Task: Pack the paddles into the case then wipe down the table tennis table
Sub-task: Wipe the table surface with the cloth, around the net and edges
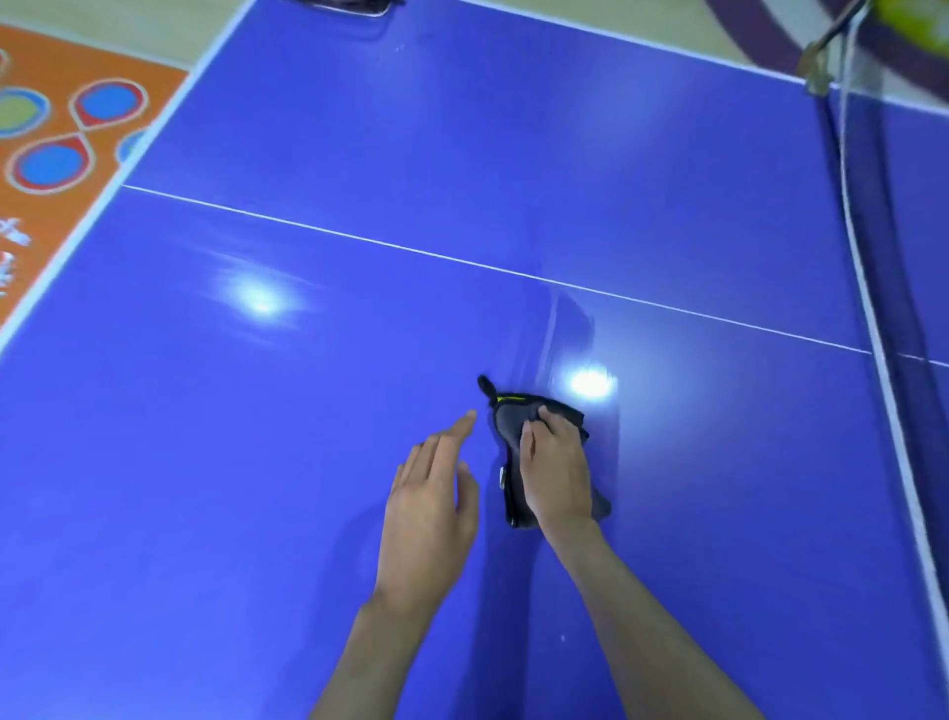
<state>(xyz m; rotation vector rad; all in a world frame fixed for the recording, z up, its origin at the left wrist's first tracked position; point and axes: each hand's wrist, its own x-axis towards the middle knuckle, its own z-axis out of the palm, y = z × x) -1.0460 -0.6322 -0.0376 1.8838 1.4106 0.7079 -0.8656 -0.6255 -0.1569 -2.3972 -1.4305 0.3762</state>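
The blue desk (pixel 359 411) fills nearly the whole view, its glossy top bare over a wide stretch to the left of and beyond the hands. A thin white centre line (pixel 462 260) crosses it from the left edge toward the net. The desk's white-trimmed left edge (pixel 102 200) runs diagonally from the top down to the lower left, and beyond it lies an orange floor mat (pixel 51 154) with coloured circles. On the right, the net (pixel 873 308) with its white top band runs down the frame, held at the far end by a clamp post (pixel 816 72). Two bright light reflections sit on the surface, one left of centre and one just beyond the cloth.

The right hand (pixel 557 473) rests palm down on a dark grey cloth (pixel 511 426), fingers bent over its far part and pressing it onto the desk. The cloth is bunched, with a black edge, a small yellow-green strip near its far end and a dark tip sticking out toward the centre line. The left hand (pixel 431 509) is just beside the cloth on its left, with straight, loosely spread fingers pointing away from the person; it holds nothing, and whether it touches the desk I cannot tell.

At the far edge of the desk, cut off by the top of the frame, lies a dark object (pixel 349 6), possibly the paddle case; it is blurred and cropped, so what is in it cannot be seen. It lies well apart from both hands.
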